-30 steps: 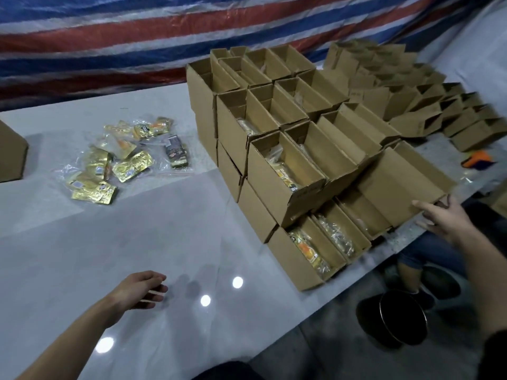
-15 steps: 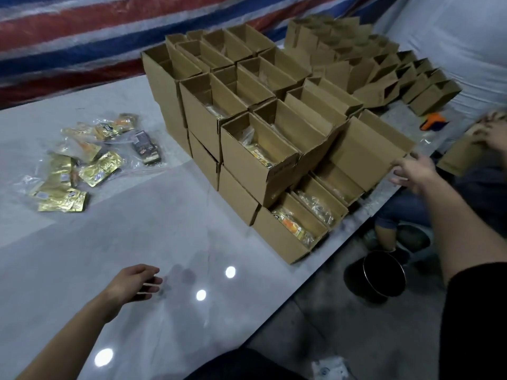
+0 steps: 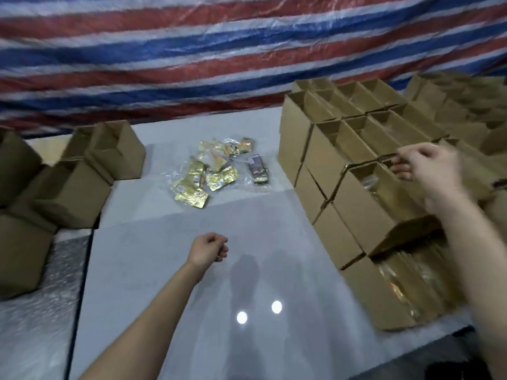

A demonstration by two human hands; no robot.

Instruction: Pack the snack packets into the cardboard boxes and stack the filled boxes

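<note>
Dozens of cardboard boxes [image 3: 296, 149] are standing open-topped in stepped tiers on the right of the white table [image 3: 153, 270]. The lowest near box [image 3: 384, 303] is showing clear-wrapped packets inside.

Right hand [image 3: 430, 174] is reaching over the tiers. Its fingers [image 3: 403, 171] are curling at the rim of an upper box [image 3: 362, 204], with the thumb above and the fingers below the cardboard edge. It is looking like a pinch on that rim, though blur is softening the detail.

Left hand [image 3: 210, 249] is hovering low over the table, fingers loosely curled and gripping nothing.

Snack packets [image 3: 211, 176] are lying loose in a small pile mid-table, well apart from both hands. They are gold foil and clear film, with one darker packet at the pile's right edge. More boxes [image 3: 79, 193] are sitting at the left, some tipped. A striped tarp [image 3: 192, 50] is hanging behind.

Handling, as judgement:
- Packets are probably weighing little. The film is likely slippery and crinkly, so pinching a sealed edge or scooping several flat is looking safer than squeezing the middle.
- Box walls are thin and stiff along the folds but bendy at the open rim. Lifting by one rim is risking a tilt and a spill.
- Filled boxes are better taken with both hands on opposite side walls, low down.
- Tiers are overhanging slightly, so nudging one box is risking shifting its neighbours.
</note>
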